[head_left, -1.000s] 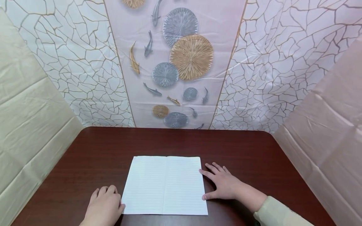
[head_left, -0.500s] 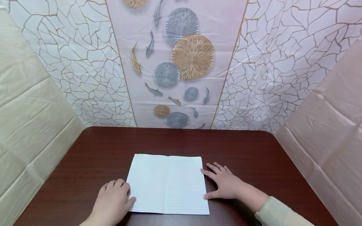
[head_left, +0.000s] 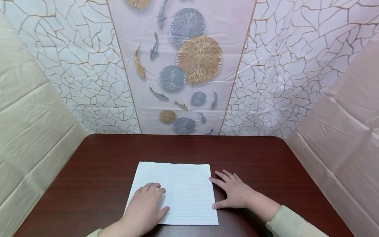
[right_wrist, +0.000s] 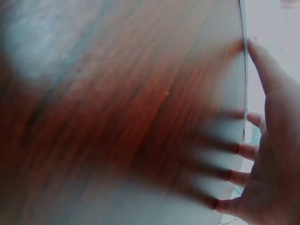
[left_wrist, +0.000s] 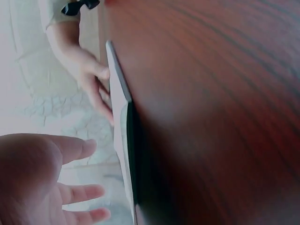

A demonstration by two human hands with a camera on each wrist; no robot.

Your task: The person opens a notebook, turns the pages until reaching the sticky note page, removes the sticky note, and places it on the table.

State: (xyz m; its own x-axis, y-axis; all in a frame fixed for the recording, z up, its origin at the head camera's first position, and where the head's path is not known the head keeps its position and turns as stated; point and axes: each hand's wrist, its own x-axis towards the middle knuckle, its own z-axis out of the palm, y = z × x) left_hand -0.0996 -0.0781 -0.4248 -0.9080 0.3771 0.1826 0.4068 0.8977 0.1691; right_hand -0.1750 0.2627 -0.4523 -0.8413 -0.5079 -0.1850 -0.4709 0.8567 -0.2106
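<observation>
And here's the white, lined paper notebook (head_left: 193, 194), opened out on the glossy, dark red-brown, wood-grained table (head_left: 251, 154), pages up, spine pointing away from the person, so both hands can get at it from the sides. Over the left page comes the bare left hand (head_left: 143, 209), fingers loosely extended and gripping nothing; the left wrist view shows daylight between fingertips and paper, so it's hovering, placed perhaps to smooth or press that half. Across from it, well apart, the bare right hand (head_left: 235, 194) lies fanned out, thumb and index finger at the notebook's right edge, the other fingers out over the wood. No pinch there; my read is that it braces that side against sliding. Underneath the left half, a dark strip: shadow or cover, I can't tell!
</observation>
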